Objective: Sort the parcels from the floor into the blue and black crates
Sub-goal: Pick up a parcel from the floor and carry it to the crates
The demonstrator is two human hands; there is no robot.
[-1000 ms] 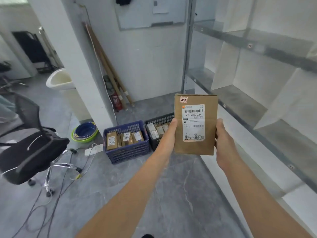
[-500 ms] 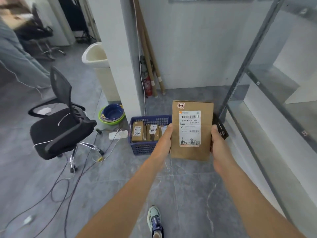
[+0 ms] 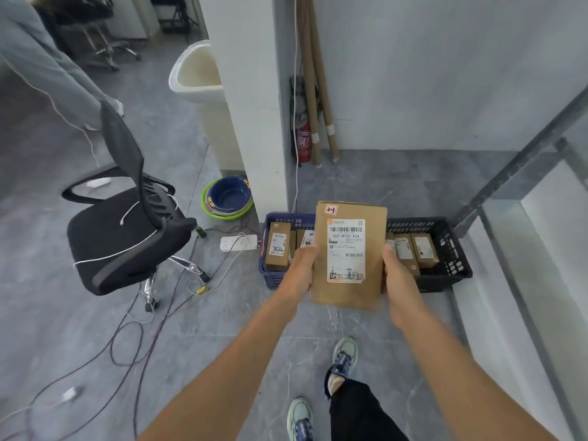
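Since its shipping label [image 3: 346, 249] faces the wearer, probably to be read for sorting, the cardboard parcel [image 3: 348, 297] hangs upright above the floor [image 3: 397, 186], in front of the blue crate [image 3: 269, 280] and black crate [image 3: 458, 268]. The grip of the left hand [image 3: 300, 268] and of the right hand [image 3: 397, 278] is clamped on its side edges.

Brown parcel [image 3: 348, 256] – blue crate [image 3: 270, 278] – black crate [image 3: 451, 249].

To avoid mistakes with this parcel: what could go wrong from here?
The parcel is held only by its side edges between the left hand and right hand, so it may slip. It hangs in front of where the blue crate and black crate meet, so it might land in the wrong one. Loose cables lie on the floor nearby: a trip risk.
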